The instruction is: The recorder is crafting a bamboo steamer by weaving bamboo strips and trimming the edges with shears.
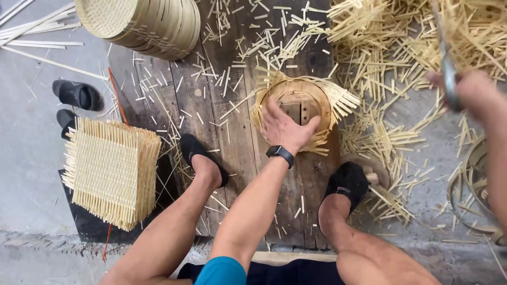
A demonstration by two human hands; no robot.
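Left hand point(285, 128): grip spread wide, palm pressing the round pale bamboo hoop with frayed woven strips point(302, 105) lying directly beneath it on dark wooden planks point(232, 142).
Right hand point(472, 94): blurred, raised, grip closed around grey metal shears point(448, 68).

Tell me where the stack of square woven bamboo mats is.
In the head view, the stack of square woven mats stands at lower left on a black sheet, just left of the person's left foot and below the black sandals.
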